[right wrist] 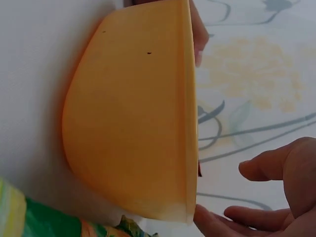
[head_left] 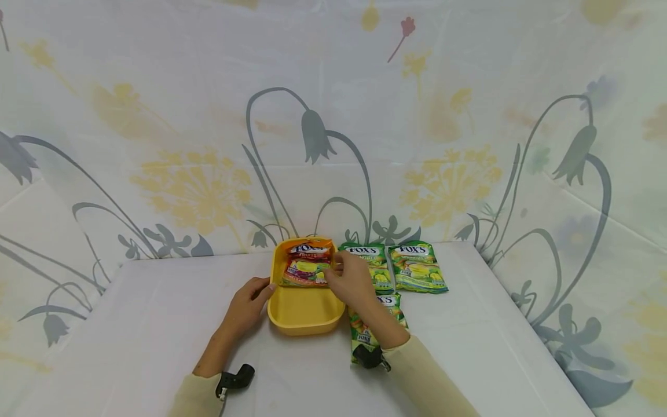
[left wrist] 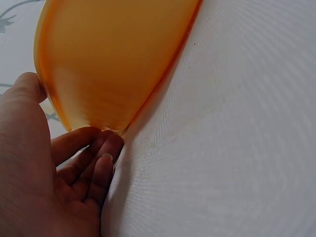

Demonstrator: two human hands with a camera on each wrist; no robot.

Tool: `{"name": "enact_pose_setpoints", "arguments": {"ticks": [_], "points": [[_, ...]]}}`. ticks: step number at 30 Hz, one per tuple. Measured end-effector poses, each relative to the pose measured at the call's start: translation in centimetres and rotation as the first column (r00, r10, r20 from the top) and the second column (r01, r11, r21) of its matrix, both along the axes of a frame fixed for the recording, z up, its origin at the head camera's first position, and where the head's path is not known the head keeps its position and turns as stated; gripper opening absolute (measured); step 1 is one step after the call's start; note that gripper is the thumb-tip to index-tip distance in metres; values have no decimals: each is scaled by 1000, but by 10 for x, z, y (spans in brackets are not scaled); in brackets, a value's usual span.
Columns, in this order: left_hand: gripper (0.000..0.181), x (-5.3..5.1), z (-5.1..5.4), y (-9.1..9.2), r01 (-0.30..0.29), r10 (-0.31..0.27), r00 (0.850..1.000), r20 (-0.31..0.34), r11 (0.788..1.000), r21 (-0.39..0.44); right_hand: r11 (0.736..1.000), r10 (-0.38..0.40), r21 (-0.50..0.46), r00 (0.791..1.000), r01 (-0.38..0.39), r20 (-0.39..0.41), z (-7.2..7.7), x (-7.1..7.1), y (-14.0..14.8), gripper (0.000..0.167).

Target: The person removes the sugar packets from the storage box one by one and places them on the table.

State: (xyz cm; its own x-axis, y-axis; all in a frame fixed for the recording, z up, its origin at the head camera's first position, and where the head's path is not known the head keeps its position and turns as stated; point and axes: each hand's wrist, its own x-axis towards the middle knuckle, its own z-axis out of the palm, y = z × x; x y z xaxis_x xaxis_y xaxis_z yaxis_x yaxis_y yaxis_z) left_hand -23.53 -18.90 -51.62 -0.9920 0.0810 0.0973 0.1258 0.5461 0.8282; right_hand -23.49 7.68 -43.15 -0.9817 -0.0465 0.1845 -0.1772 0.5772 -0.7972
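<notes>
A yellow plastic tub (head_left: pixel 304 310) stands on the white table, and a red Fox's Fruits candy packet (head_left: pixel 307 265) lies in its far half. At the tub's left side, my left hand (head_left: pixel 247 307) holds the wall, with the thumb at the rim and the fingers curled against the outside in the left wrist view. My right hand (head_left: pixel 354 281) is over the right rim, beside the packet's right edge. In the right wrist view its thumb (right wrist: pixel 264 165) stands apart from the fingers, with nothing seen between them; the fingertips are close to the rim.
Right of the tub lie two green Fox's packets, one partly behind my right hand and another green packet (head_left: pixel 417 267) farther right. A third green packet (head_left: pixel 365 333) lies nearer, partly under the right forearm. A flower-printed sheet (head_left: pixel 333 191) rises behind the table.
</notes>
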Motion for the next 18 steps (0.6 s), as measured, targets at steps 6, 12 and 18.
{"name": "enact_pose_setpoints", "arguments": {"ticks": [6, 12, 18], "points": [[52, 1, -1, -1, 0, 0, 1000, 3, 1000, -4, 991, 64, 112, 997, -69, 46, 1, -8, -13, 56], [51, 1, 0, -2, 2, -2, 1000, -1, 1000, -6, 981, 91, 158, 983, -116, 160, 4, -16, -26, 68], [51, 0, 1, -1, 11, -11, 1000, 0, 1000, -12, 972, 83, 201, 976, -124, 202, 2, -23, -32, 75]]}}
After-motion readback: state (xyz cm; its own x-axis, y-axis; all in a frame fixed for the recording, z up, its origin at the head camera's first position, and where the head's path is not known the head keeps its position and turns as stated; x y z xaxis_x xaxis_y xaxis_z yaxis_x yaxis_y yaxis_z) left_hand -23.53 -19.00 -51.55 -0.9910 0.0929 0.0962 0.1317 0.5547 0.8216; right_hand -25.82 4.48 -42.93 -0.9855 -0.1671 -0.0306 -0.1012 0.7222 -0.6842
